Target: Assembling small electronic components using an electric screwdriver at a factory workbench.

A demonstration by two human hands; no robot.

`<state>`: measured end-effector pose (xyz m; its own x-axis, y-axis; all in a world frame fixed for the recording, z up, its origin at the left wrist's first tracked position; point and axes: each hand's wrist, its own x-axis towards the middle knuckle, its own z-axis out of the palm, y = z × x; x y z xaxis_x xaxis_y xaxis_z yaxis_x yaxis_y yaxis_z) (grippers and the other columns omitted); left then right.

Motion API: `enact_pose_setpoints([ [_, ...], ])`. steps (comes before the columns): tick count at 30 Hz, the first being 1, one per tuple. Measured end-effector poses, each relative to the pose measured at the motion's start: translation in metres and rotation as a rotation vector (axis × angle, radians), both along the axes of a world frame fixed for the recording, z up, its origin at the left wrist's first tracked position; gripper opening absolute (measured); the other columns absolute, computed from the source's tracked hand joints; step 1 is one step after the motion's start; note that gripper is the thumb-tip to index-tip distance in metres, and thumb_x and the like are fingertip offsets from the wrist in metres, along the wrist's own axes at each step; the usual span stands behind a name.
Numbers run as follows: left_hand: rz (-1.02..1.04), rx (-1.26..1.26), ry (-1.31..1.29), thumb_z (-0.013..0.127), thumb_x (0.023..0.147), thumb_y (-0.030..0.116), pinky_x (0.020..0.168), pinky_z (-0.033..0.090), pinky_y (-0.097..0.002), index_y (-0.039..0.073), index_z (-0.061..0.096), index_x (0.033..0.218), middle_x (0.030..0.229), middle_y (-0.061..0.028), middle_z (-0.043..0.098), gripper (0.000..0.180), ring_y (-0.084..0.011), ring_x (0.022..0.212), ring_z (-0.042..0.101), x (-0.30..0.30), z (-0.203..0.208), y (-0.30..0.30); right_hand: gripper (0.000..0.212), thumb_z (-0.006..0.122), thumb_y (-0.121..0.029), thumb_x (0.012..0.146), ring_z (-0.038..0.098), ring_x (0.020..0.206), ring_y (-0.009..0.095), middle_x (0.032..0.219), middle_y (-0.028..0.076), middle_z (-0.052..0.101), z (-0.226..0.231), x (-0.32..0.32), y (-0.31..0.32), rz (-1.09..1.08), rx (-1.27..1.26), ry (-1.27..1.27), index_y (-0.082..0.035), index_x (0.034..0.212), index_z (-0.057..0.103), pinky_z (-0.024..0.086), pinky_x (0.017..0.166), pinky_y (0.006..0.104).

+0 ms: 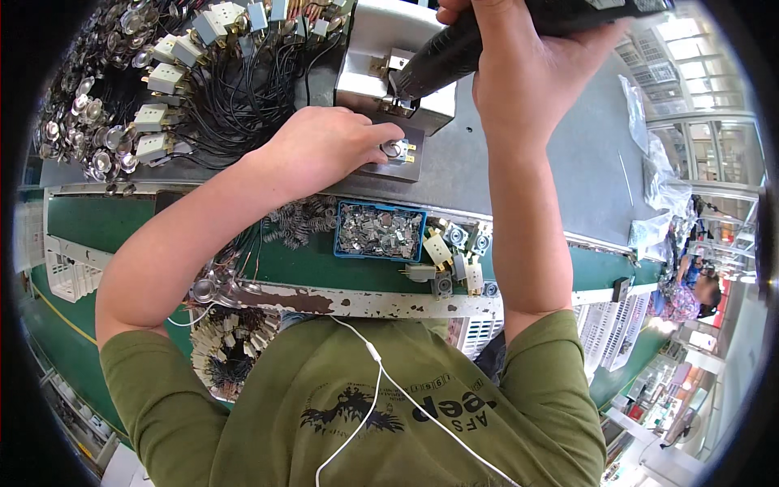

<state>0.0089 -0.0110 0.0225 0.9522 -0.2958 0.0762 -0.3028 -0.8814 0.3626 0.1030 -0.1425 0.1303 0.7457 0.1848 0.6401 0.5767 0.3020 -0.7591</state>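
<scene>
My right hand (527, 89) is wrapped round a thick black handheld power tool (445, 58), most likely an electric screwdriver. The tool slants down to the left, its tip at a small brass-and-white part inside an upright metal fixture (438, 110). Whether the tip touches that part I cannot tell. Just in front of the fixture, my left hand (316, 146) has thumb and fingers closed on a small switch-like part (401, 151) with brass terminals. That part rests on a flat metal block (406, 172); my fingers partly cover it.
White switch-like housings with black cables (243, 114) and silver metal cups (101, 158) pile up at left. A blue tray (339, 243) of small metal pieces sits nearer me, beside coiled springs (299, 221) and loose housings (438, 250). Plastic bags (656, 174) lie at the right edge.
</scene>
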Motion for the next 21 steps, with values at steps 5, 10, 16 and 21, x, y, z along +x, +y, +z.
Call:
enact_pose_setpoints([
  [5, 0.005, 0.053, -0.004, 0.065, 0.096, 0.031, 0.076, 0.058, -0.0449, 0.017, 0.065, 0.127, 0.093, -0.0060, 0.072, 0.034, -0.0294, 0.094, 0.072, 0.000, 0.001, -0.001, 0.023, 0.081, -0.012, 0.088, 0.068, 0.072, 0.013, 0.089, 0.007, 0.072, 0.008, 0.031, -0.006, 0.425, -0.137, 0.010, 0.000, 0.103, 0.067, 0.056, 0.068, 0.0288],
  [10, 0.000, 0.087, -0.028, 0.065, 0.097, 0.032, 0.076, 0.057, -0.0438, 0.018, 0.066, 0.129, 0.091, -0.0055, 0.071, 0.035, -0.0281, 0.094, 0.071, 0.001, 0.003, 0.000, 0.054, 0.083, -0.013, 0.086, 0.067, 0.094, 0.014, 0.100, 0.006, 0.070, 0.008, 0.041, 0.006, 0.524, -0.216, -0.143, 0.000, 0.130, 0.055, 0.056, 0.083, 0.0310],
  [16, -0.031, 0.076, -0.099, 0.066, 0.097, 0.031, 0.076, 0.057, -0.0422, 0.018, 0.067, 0.128, 0.088, -0.0055, 0.069, 0.033, -0.0274, 0.091, 0.070, 0.002, -0.009, 0.005, 0.076, 0.077, -0.002, 0.088, 0.066, 0.096, 0.016, 0.112, 0.012, 0.064, -0.017, -0.012, 0.024, -0.069, 0.273, -0.244, 0.000, 0.148, 0.031, 0.057, 0.084, 0.0293],
  [21, -0.012, 0.040, -0.119, 0.065, 0.097, 0.031, 0.076, 0.057, -0.0416, 0.019, 0.067, 0.127, 0.087, -0.0053, 0.068, 0.033, -0.0266, 0.090, 0.070, 0.001, -0.003, 0.003, 0.063, 0.078, -0.002, 0.087, 0.070, 0.103, 0.019, 0.124, 0.016, 0.066, 0.008, 0.027, 0.004, 0.413, -0.122, 0.004, -0.002, 0.137, 0.039, 0.060, 0.084, 0.0307],
])
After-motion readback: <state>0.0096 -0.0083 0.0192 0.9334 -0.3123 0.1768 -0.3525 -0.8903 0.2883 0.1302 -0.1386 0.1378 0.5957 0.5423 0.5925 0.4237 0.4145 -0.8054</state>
